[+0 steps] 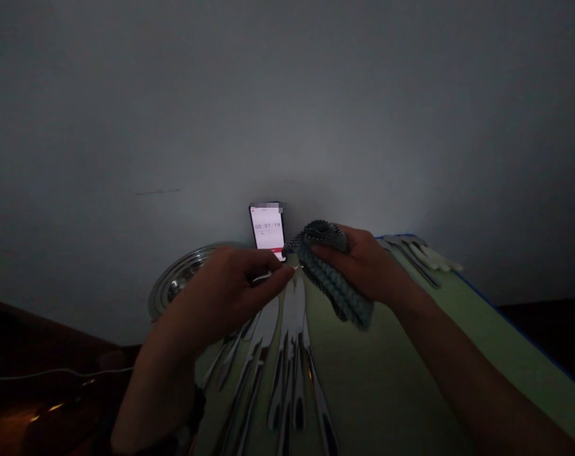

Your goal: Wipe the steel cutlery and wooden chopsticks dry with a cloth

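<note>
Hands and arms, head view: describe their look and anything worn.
Left hand and right hand are ungloved, with no markings readable in the dim light. The right forearm shows no sleeve. Something dark edges the left forearm, perhaps a band or cuff.

Your left hand (pixel 235 278) and right hand (pixel 366 259) are ungloved, your right forearm (pixel 451 351) is bare, and something dark and uneven-edged (pixel 199 405), a band or bunched cuff, edges your left forearm (pixel 159 373).
</note>
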### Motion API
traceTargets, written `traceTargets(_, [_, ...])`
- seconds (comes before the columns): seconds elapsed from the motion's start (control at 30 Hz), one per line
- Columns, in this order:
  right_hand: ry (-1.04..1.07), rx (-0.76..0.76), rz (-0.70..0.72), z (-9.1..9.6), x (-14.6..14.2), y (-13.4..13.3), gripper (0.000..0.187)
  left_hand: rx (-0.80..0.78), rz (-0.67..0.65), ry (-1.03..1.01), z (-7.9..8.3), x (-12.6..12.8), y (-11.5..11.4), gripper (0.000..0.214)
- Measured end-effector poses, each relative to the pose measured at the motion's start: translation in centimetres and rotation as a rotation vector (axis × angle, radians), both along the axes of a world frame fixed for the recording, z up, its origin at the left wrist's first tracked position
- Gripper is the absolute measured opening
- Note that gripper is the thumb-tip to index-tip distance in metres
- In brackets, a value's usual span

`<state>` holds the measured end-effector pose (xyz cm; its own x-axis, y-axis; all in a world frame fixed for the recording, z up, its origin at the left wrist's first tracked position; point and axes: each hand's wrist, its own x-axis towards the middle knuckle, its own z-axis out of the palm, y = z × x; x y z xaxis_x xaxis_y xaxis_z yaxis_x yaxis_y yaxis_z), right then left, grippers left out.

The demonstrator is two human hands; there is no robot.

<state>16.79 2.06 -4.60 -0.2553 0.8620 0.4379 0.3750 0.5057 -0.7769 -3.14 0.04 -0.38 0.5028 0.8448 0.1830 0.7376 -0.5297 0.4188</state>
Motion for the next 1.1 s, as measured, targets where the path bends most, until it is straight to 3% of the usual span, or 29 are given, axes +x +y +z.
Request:
traceTargets(0.1, [0.086,0.083,-0.129,-0.2,-0.6,0.0,0.022,0.042,0.025,-0.006,0.0,0.4,0.0,0.035])
traceTargets(0.23, [0.178,0.088,-0.186,-0.8,-1.4,0.1,0.024,0.07,0.046,0.002,0.1,0.5,0.1,0.035])
traceTargets(0.57, [0.153,0.012,-0.113,-0.6,-0.8,0.3,0.022,0.065,0.036,0.001,-0.2,0.5,0.0,0.038])
traceTargets(0.87, [0.264,-0.092,-0.008,-0.9,-1.2,0.3,0.027,0.059,0.087,-0.035,0.3,0.1,-0.1,0.039])
traceTargets(1.1, [0.178,-0.075,-0.028,-0.6,-0.7,0.3,0.025,0.031,0.072,-0.055,-0.4,0.2,0.4,0.04])
